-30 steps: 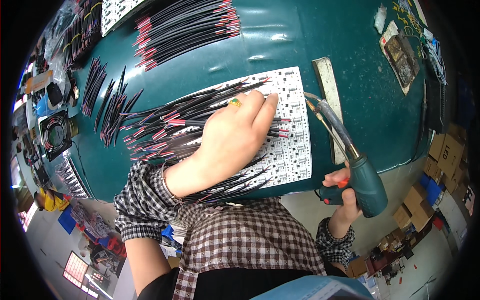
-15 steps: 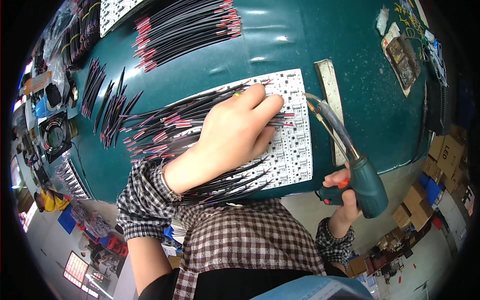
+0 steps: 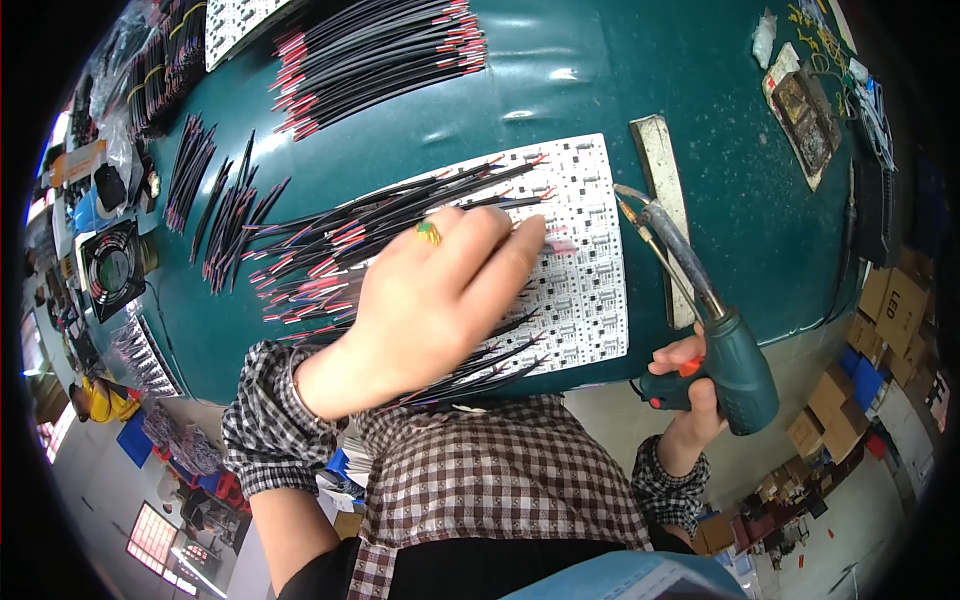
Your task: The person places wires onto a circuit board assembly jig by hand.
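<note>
My left hand (image 3: pixel 440 290), slightly blurred and wearing a yellow-green ring, is over a white circuit board sheet (image 3: pixel 595 300). Its fingers curl down, and blurred reddish wire ends (image 3: pixel 562 245) stick out past the fingertips; the grip itself is hidden underneath. Black wires (image 3: pixel 400 205) with red and white stripped ends lie across the sheet around this hand. In my right hand (image 3: pixel 690 405) is a green soldering gun (image 3: pixel 742 385) with a red trigger. Its bent metal tip (image 3: pixel 625 192) points at the sheet's right edge, beside a pale, worn strip (image 3: pixel 662 175).
A wide bundle of black wires (image 3: pixel 380 65) lies at the back, with smaller piles (image 3: pixel 240 225) at left. A small fan (image 3: pixel 110 270) stands on the left edge. A stained tray (image 3: pixel 803 115) sits at the far right on the green mat (image 3: pixel 740 200). Cardboard boxes (image 3: pixel 890 310) stand beyond.
My left hand has drawn back left and toward me, uncovering wire ends on the upper part of the sheet. The soldering gun has stayed almost in place.
</note>
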`<state>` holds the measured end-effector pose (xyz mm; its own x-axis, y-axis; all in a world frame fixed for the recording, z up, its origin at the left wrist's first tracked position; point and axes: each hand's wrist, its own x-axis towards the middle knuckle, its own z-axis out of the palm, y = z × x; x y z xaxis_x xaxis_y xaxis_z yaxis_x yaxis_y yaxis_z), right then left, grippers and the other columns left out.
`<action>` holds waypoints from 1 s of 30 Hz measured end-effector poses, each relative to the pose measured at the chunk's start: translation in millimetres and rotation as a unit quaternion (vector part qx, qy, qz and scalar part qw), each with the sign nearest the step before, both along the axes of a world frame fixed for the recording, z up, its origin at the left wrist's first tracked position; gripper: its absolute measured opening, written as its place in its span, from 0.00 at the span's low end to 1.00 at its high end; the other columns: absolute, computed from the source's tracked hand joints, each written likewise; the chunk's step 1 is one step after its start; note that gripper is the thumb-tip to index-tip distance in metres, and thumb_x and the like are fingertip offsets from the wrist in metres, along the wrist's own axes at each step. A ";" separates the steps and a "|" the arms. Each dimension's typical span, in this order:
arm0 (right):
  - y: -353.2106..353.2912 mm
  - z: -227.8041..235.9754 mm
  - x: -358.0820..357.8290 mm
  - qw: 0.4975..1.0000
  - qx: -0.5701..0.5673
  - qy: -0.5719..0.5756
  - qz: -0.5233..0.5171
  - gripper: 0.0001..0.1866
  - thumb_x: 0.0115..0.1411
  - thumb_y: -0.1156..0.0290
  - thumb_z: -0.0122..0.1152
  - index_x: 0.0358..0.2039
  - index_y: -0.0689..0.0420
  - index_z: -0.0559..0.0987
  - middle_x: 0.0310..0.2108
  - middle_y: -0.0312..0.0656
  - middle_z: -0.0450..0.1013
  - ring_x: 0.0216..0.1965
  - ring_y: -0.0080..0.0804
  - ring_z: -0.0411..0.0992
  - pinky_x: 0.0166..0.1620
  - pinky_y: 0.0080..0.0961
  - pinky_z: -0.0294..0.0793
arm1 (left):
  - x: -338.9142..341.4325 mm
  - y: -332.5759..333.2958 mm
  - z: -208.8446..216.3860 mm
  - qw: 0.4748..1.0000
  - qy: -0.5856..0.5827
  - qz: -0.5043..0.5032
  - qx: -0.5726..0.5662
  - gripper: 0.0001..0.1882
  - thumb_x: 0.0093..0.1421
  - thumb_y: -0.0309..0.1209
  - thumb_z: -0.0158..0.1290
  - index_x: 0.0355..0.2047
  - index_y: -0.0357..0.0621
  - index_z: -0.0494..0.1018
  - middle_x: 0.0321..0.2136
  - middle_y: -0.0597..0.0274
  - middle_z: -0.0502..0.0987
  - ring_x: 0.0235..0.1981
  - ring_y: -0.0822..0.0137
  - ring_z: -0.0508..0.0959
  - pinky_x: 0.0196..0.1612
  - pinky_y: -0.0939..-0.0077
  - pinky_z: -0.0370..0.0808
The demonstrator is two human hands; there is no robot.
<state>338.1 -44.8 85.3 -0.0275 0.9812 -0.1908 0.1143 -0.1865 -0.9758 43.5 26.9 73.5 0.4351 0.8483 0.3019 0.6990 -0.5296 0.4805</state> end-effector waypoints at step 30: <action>8.4 7.3 -21.1 0.995 -0.077 -0.050 0.027 0.31 0.62 0.52 0.64 0.48 0.73 0.74 0.37 0.52 0.77 0.37 0.40 0.79 0.38 0.30 0.83 | 6.9 12.7 -28.4 0.996 0.083 -0.011 -0.009 0.25 0.49 0.27 0.56 0.51 0.41 0.77 0.37 0.63 0.72 0.28 0.67 0.72 0.26 0.75 0.72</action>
<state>316.9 -36.5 92.6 -0.0534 0.9379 -0.3428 0.2228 -0.3234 -0.9197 50.3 39.7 45.0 0.4957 0.8428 0.2097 0.7583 -0.5377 0.3686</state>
